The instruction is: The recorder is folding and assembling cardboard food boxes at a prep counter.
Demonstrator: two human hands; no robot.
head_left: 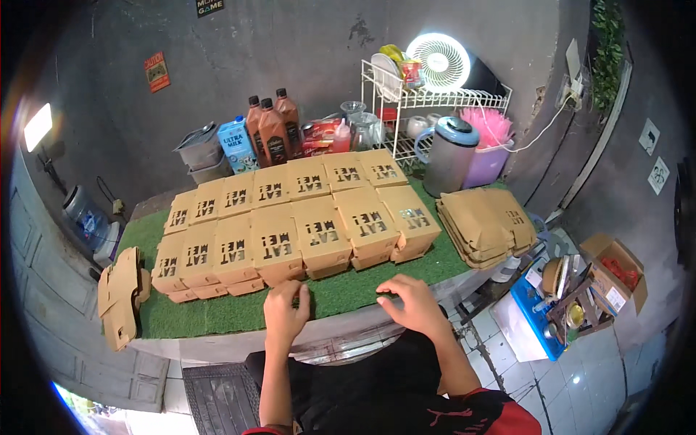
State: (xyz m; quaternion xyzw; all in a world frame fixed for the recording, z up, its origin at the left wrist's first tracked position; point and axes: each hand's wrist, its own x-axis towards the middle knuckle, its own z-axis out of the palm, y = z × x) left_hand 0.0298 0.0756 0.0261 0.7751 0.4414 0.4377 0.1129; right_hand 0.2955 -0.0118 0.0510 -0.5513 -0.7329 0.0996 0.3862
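Observation:
Two rows of closed brown cardboard boxes (319, 230) with dark printing stand side by side on a green artificial-grass mat (330, 293). My left hand (284, 308) is at the mat's front edge, just below the front row. Its fingers are loosely curled, with a gap by the thumb, and hold nothing. Farther right, my right hand (413, 301) hovers over the same edge, empty, its thumb and fingers apart. Flat unfolded cartons (482, 225) lie stacked at the right end. More folded cardboard (119, 297) sits at the left end.
Behind the boxes are a milk carton (238, 145), brown syrup bottles (273, 134), a grey pitcher (451, 156) and a white wire rack (442, 94) with a lit fan (438, 61). On the floor at right stand a blue-lidded container (533, 319) and an open cardboard box (616, 272).

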